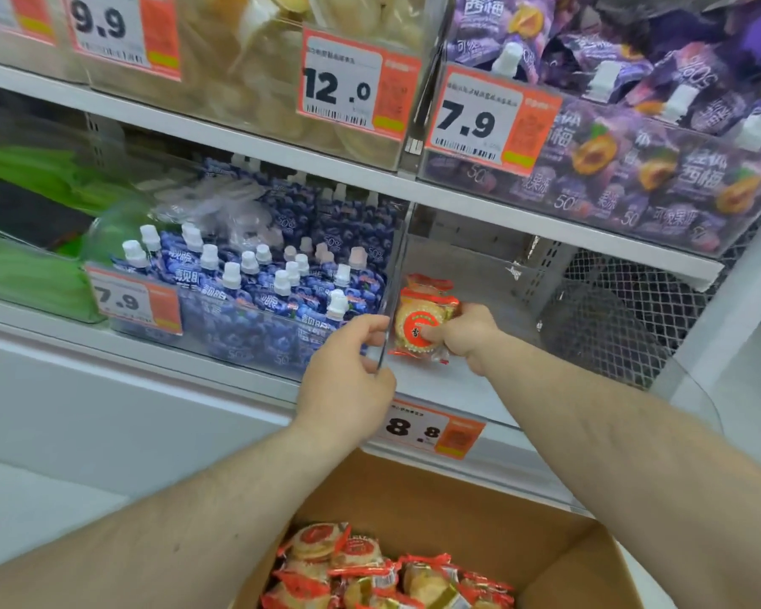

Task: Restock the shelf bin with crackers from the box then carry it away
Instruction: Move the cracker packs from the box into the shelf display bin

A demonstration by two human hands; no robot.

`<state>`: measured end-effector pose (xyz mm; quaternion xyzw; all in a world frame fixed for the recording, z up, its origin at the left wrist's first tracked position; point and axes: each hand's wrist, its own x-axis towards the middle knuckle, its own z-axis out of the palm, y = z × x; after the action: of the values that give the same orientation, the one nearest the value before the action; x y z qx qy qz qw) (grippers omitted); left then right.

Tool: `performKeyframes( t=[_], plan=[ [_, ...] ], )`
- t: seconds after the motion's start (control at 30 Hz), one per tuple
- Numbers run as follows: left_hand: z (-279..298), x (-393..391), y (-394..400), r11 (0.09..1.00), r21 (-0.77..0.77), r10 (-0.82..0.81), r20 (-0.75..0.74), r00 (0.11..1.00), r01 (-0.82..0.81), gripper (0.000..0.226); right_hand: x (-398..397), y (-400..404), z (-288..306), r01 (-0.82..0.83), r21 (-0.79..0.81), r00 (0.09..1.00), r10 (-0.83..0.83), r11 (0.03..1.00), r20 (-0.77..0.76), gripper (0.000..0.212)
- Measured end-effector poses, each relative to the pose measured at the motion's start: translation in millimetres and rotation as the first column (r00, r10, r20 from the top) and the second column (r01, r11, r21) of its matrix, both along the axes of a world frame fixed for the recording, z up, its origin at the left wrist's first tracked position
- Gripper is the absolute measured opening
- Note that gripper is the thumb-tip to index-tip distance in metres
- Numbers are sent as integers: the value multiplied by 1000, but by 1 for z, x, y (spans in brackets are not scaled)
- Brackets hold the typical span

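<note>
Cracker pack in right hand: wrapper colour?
Orange-red with clear window over pale crackers: cracker pack, head view.

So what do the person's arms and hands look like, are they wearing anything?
Both arms are bare as far as the picture shows: no sleeves, gloves or watch in sight. The left hand and the right hand show no rings that I can see. Both forearms look broad.

1. White shop shelving (238, 138) runs across the view in tiers — each tier carries clear plastic bins.
2. Orange-and-white price tags (352, 87) hang on the bin fronts, reading 9.9, 12.0, 7.9 and 8.8.
3. At the right end, a white mesh panel (624, 309) closes the shelving's side.
4. A pale floor (756, 389) shows beyond it — the light is bright and even.
</note>
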<state>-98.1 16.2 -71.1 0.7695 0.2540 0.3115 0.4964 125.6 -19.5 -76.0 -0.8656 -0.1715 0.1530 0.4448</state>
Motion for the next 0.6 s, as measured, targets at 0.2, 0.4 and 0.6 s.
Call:
performKeyframes(
  t=[0.2,0.4,0.6],
  plan=[
    [-1,1,0,999,-51,7,37,999,-5,51,6,16,-4,128,-206,971,-80,970,226,49],
    [-1,3,-1,998,-56,13,36,999,-11,54,5,27,-12,128,-145,975,-97,981,200,48],
    [0,2,0,1000,-25,6,24,1000,-5,52,11,23,-11,45,-24,999,-45,999,8,45]
  ],
)
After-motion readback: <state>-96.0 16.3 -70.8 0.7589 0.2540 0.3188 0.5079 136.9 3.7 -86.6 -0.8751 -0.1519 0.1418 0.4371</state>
